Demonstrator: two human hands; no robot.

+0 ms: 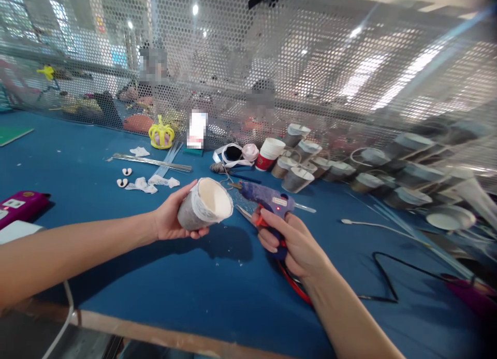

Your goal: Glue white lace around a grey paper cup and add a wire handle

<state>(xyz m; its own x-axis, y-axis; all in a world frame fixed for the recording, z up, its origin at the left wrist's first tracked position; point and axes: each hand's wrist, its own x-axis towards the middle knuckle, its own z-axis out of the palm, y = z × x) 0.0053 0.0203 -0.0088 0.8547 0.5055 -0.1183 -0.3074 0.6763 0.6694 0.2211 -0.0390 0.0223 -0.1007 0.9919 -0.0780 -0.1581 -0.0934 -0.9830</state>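
Observation:
My left hand is wrapped round a grey-covered paper cup, tilted so its cream inside faces right. White lace trim runs round its rim. In my right hand is a blue hot glue gun, gripped by its handle with fingers at the orange-red trigger. Its nozzle points left, near the cup's rim; I cannot tell whether they touch. A clear glue stick sticks out of the gun's back. Beneath my right hand lie scissors with red handles, partly hidden.
Several grey-covered cups stand at the back right, beside stacked paper cups. Lace scraps, clear sticks, a yellow crown-shaped piece and a phone lie farther back. A purple power strip is left. Perforated metal screen borders the table.

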